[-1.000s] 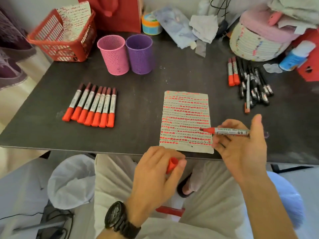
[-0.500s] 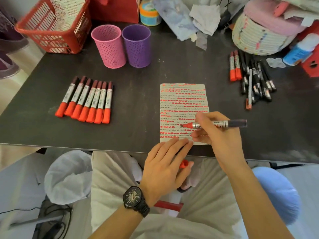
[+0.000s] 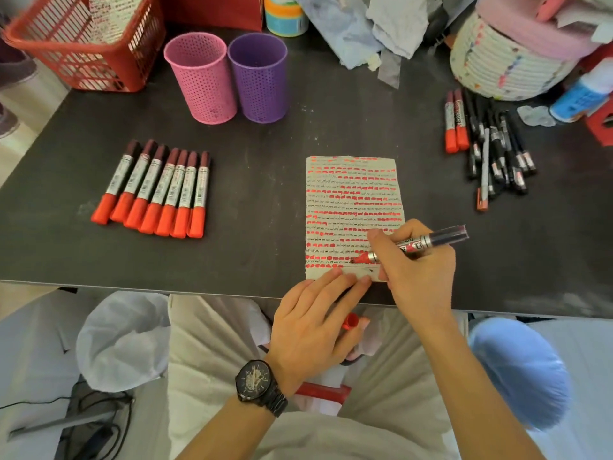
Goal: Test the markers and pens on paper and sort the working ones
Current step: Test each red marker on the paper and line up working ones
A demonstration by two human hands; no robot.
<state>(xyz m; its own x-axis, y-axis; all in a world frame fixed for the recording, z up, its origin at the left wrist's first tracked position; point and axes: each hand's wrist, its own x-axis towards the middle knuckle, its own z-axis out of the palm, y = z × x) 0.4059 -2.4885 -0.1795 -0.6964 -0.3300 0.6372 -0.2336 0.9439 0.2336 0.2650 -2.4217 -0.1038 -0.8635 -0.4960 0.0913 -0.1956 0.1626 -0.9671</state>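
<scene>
A sheet of paper (image 3: 353, 200) covered in rows of red marks lies near the table's front edge. My right hand (image 3: 419, 270) grips an uncapped red marker (image 3: 441, 236), its tip down on the paper's lower rows. My left hand (image 3: 315, 323) presses the paper's bottom edge with straight fingers and pins the marker's red cap (image 3: 351, 321) under the thumb. Several capped red markers (image 3: 156, 190) lie in a neat row at the left. A loose pile of markers and pens (image 3: 491, 144) lies at the right.
A pink mesh cup (image 3: 202, 78) and a purple mesh cup (image 3: 258, 78) stand behind the paper. A red basket (image 3: 76, 44) sits at the back left, a woven basket (image 3: 504, 58) and clutter at the back right. The table's edge (image 3: 166, 287) runs in front of my lap.
My right hand swung the marker's tip down onto the paper's lower rows. My left hand rose from my lap, cap still in it, and laid its fingers on the paper's bottom edge.
</scene>
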